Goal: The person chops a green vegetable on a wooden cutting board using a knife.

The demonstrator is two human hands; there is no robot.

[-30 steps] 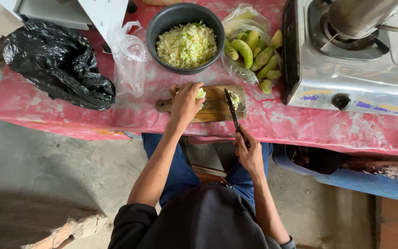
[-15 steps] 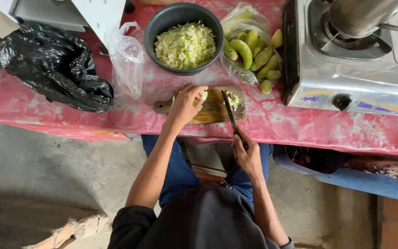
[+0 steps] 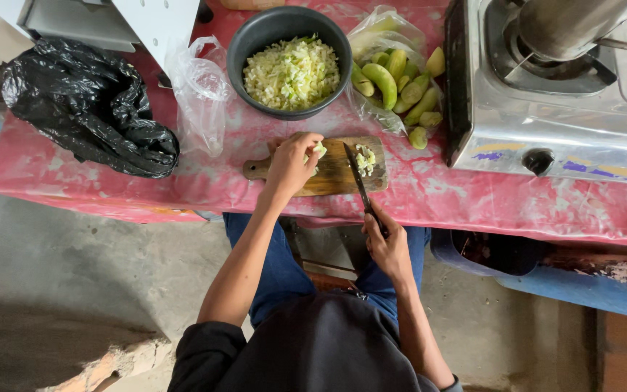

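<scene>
Holding: left hand [image 3: 292,163] grips one pale green vegetable piece [image 3: 318,150]; right hand [image 3: 388,243] clasps one knife [image 3: 358,182]. Beneath both, one wooden cutting board [image 3: 328,174]. Beyond: one bowl [image 3: 244,43] of chopped vegetable.

1. Table [image 3: 473,203]: covered in a pink mottled cloth, front edge runs left to right.
2. Left end: crumpled black plastic bag [image 3: 88,109]; clear plastic bag [image 3: 201,98] just beside it.
3. Centre, back: dark bowl [image 3: 244,43] of chopped pale-green bits.
4. Centre, front: wooden cutting board [image 3: 328,178], handle pointing left.
5. Right of bowl: clear bag of green fruit [image 3: 397,80].
6. Right end: steel gas stove [image 3: 567,123], pot on its burner.
</scene>
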